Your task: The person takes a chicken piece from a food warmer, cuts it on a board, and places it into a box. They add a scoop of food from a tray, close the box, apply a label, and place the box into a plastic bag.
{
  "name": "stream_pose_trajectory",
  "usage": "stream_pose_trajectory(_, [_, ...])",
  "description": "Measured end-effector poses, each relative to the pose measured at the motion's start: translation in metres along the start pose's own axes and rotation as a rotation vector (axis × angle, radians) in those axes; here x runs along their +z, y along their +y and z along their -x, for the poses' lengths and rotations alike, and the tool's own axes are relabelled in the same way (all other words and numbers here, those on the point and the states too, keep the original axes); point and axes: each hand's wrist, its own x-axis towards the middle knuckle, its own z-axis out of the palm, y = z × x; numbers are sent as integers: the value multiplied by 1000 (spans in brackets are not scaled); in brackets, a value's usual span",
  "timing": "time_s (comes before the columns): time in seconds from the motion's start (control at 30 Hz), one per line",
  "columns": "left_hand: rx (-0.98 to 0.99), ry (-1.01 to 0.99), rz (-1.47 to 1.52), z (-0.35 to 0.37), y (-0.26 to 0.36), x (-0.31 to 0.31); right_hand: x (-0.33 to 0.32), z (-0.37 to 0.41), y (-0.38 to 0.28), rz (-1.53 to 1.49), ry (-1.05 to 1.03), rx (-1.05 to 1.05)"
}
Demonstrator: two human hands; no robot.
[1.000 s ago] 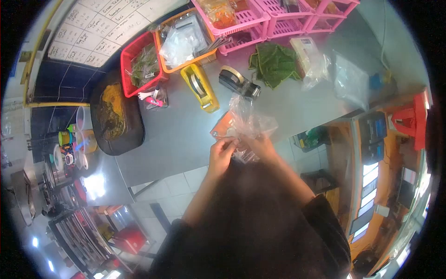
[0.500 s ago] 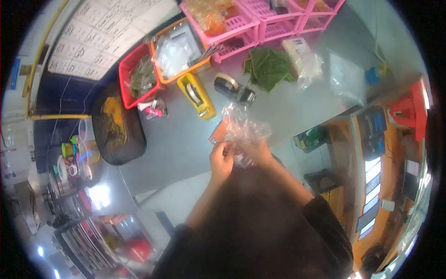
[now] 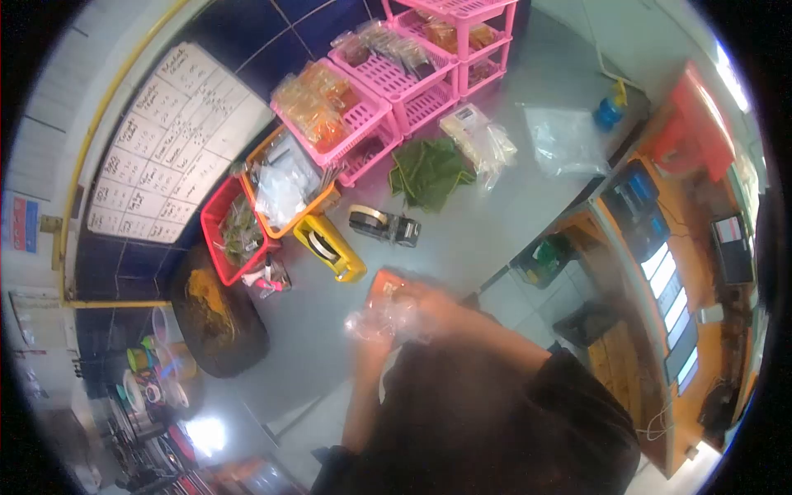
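Note:
A crinkled clear plastic bag [image 3: 386,320] is between my two hands, in front of my dark clothing and over the near edge of the grey table [image 3: 305,330]. An orange-red piece [image 3: 386,285] shows at the bag's far side, its details blurred. My right hand [image 3: 433,309] grips the bag from the right, fingers bent and smeared by motion. My left hand [image 3: 375,345] holds it from below left, its fingers mostly covered by the plastic. Just beyond stand a yellow tape dispenser [image 3: 332,252] and a black tape dispenser [image 3: 384,225].
At the back are pink baskets [image 3: 396,74] of packets, an orange basket [image 3: 280,227] and a red basket [image 3: 208,219]. A dark green cloth [image 3: 433,175] and plastic bags [image 3: 565,140] lie to the right. A dark stained block [image 3: 223,330] is at left.
The view has tilted up, showing more of the baskets and wall chart. The bag has flipped toward me over my left hand, and the orange-red piece now sits at its far side.

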Motion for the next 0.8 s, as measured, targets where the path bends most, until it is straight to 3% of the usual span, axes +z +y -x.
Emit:
stream_pose_trajectory(0.03, [188,153,-80,-2,-1,0,-3,0,0,82,-33,-154])
stream_pose_trajectory(0.07, [34,-31,161,4,-27,16,-4,-2,1,88,-11,-159])
stream_pose_trajectory(0.17, [20,-1,-74,-1,-17,15,-8,-4,1,-19,9,-154])
stream_pose_trajectory(0.2, [122,126,-212,0,-23,24,-17,-3,-9,-128,-3,-127])
stream_pose_trajectory(0.3, [83,47,23,-5,-22,31,-39,9,-32,-212,3,-84])
stream_pose_trajectory(0.37, [71,89,-40,-11,1,33,-41,21,-29,-186,10,-63])
stream_pose_trajectory(0.43, [-12,-42,108,-25,47,23,-40,36,-13,-390,242,-62])
stream_pose_trajectory(0.47, [89,9,136,-30,48,36,-42,42,-4,-383,242,-55])
stream_pose_trajectory(0.53, [143,-6,167,-37,61,58,-52,57,7,9,295,95])
stream_pose_trajectory(0.57, [197,-17,188,-44,78,63,-60,68,13,13,290,112])
stream_pose_trajectory(0.6, [324,105,258,-52,97,69,-70,80,20,44,402,29])
stream_pose_trajectory(0.63, [315,99,275,-54,110,74,-83,90,26,76,509,-57])
stream_pose_trajectory(0.67, [251,16,277,-57,120,79,-107,98,5,38,463,134])
stream_pose_trajectory(0.7, [187,-63,276,-62,129,82,-115,105,8,44,446,138])
stream_pose_trajectory(0.73, [183,54,259,-69,138,85,-122,111,13,-36,512,180])
stream_pose_trajectory(0.8, [106,91,329,-83,141,78,-137,118,28,-121,540,217])
